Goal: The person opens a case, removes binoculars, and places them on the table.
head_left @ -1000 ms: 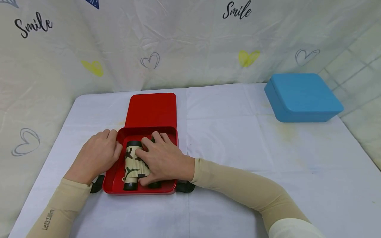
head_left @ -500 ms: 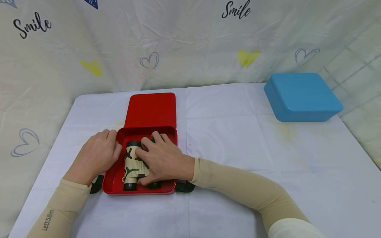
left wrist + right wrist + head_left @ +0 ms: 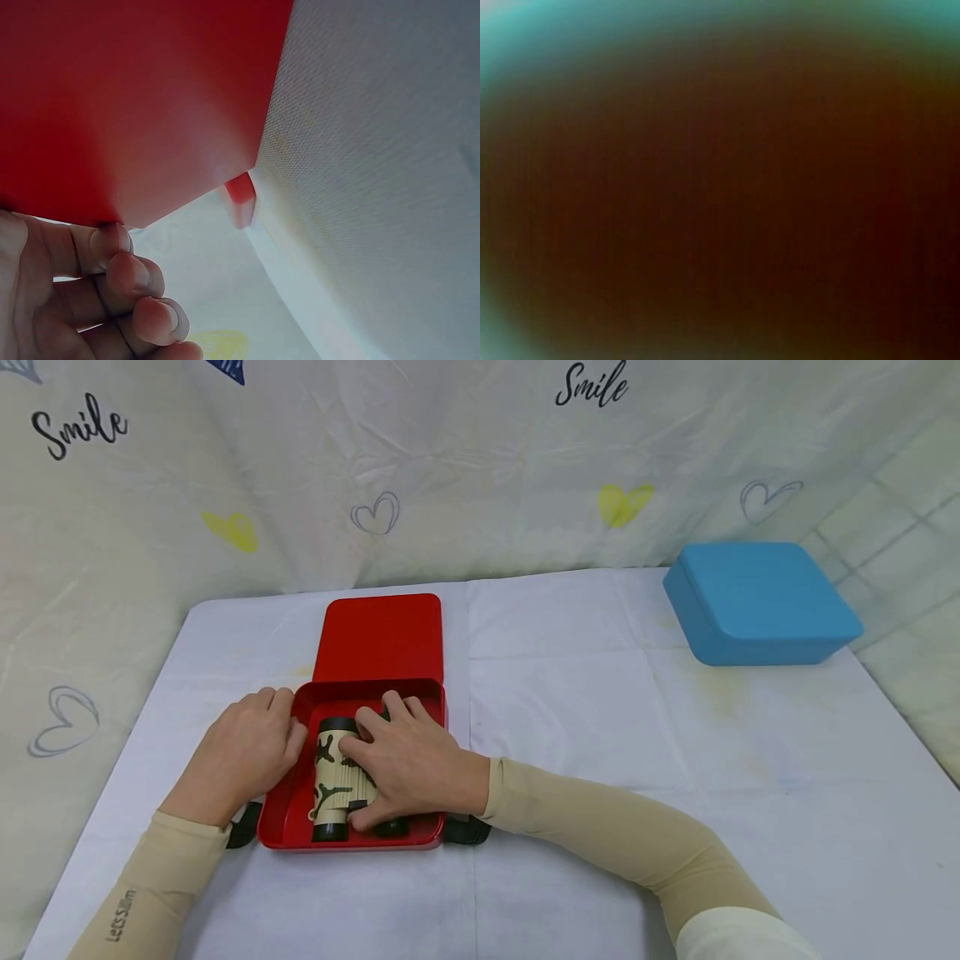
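Note:
A red box lies on the table with its lid folded back behind it. Inside rest camouflage-patterned binoculars, tan with dark blotches and black ends. My right hand reaches over the box's right rim and holds the binoculars, covering their right barrel. At the left rim, my left hand grips the box with thumb over the edge. The left wrist view shows the curled fingertips close against the red wall. Only a dark blur fills the right wrist view.
A closed blue box stands at the back right of the white-covered table. Behind the table hangs a pale printed curtain. Dark wrist-camera parts sit beside both sides of the red box.
Almost nothing differs: both hands stay at the red box and the binoculars remain inside it. The head view has shifted very slightly.

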A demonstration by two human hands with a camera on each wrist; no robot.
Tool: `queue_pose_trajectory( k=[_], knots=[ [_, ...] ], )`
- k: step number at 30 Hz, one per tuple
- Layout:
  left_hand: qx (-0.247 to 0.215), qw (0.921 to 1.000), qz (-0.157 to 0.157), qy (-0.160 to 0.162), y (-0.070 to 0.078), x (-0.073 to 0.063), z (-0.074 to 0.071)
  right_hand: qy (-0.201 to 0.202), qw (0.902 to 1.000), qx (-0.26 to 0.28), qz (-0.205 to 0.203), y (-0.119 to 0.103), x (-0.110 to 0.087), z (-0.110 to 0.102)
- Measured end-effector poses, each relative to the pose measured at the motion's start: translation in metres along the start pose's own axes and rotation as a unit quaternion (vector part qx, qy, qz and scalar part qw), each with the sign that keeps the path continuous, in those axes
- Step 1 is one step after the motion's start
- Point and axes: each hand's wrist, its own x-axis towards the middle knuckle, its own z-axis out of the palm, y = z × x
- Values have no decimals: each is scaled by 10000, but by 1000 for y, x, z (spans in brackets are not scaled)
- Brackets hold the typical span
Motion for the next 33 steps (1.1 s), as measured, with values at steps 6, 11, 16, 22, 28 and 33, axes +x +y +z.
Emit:
queue_pose_trajectory(
  k=[6, 11, 16, 22, 28, 33],
  knots=[
    [-10, 10000, -25, -22, -1, -1, 0, 109, 9999, 55, 29, -1, 0, 1],
    [21, 9997, 146, 189, -2, 0, 2, 196, 9997, 60, 123, 0, 1, 0],
    [99, 9985, 337, 425, -4, 0, 4, 209, 9996, 64, 162, 0, 1, -1],
    [219, 9949, 576, 804, -4, 0, 4, 300, 9992, 160, 191, 0, 2, -3],
    [404, 9921, 669, 980, -3, 0, 3, 319, 9986, 330, 275, 5, 2, -8],
    [457, 9920, 622, 998, -2, 0, 3, 384, 9981, 370, 319, 7, 1, -14]
  ],
)
